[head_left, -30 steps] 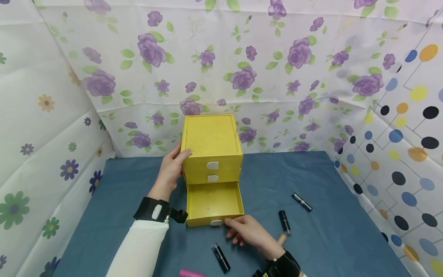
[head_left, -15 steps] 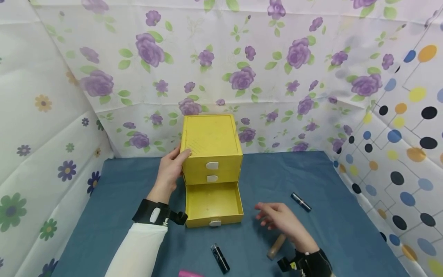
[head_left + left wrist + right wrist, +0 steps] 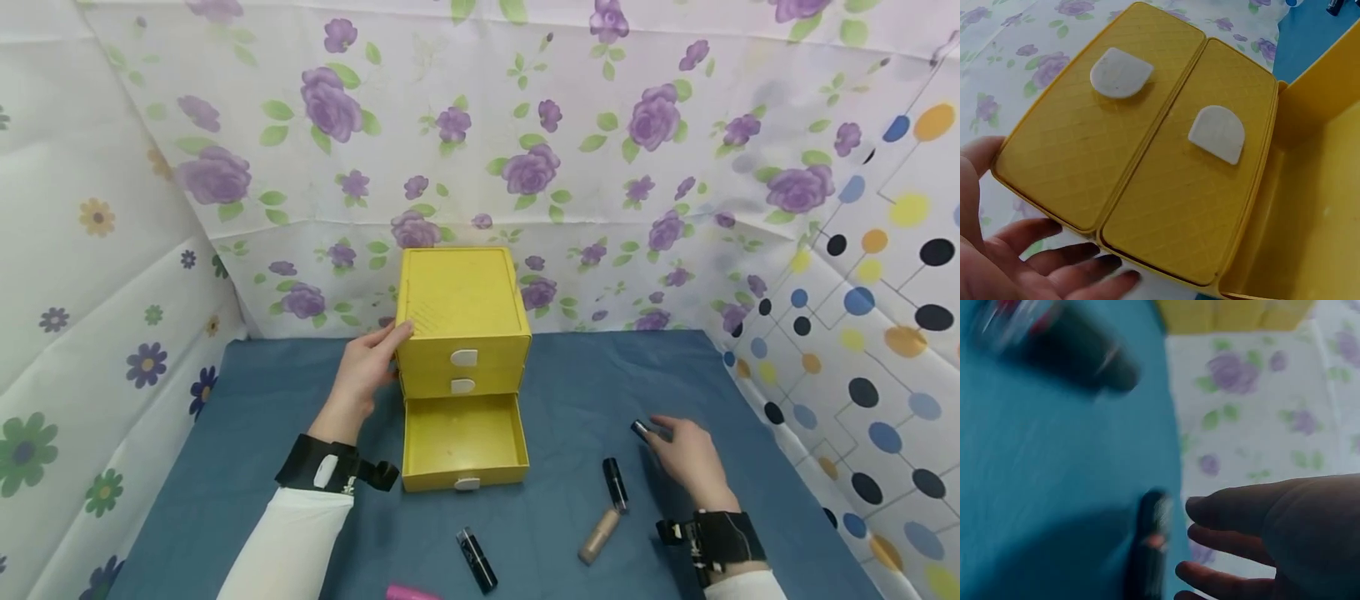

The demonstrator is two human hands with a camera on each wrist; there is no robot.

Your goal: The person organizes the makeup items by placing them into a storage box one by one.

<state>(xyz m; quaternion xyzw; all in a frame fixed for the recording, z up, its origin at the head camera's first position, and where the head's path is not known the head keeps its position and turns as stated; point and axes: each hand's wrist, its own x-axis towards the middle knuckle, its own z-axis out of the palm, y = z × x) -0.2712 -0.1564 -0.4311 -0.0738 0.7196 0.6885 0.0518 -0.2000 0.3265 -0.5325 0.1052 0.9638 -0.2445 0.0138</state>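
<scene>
A small yellow drawer box [image 3: 465, 292] stands near the back of the cloth. Its bottom drawer [image 3: 461, 433] is pulled out, with nothing inside. The two upper drawers, with white tabs, are closed. My left hand [image 3: 362, 372] holds the box at its left side, thumb on the top edge, fingers along the side. At the right, my right hand [image 3: 688, 457] hovers with parted fingers over a black lipstick tube [image 3: 640, 429], partly hidden by the hand. In the right wrist view the fingers are apart from that tube [image 3: 1147, 550], which is blurred.
Another black tube [image 3: 615, 485] lies left of my right hand, its end close to a brownish tube [image 3: 598, 537]. A black tube with a clear end [image 3: 477, 560] and a pink item [image 3: 411, 592], cut by the frame, lie in front. Floral cloth [image 3: 525, 167] hangs behind.
My right hand has left the front of the pulled-out drawer and moved right to the far black tube. My left hand stays on the box.
</scene>
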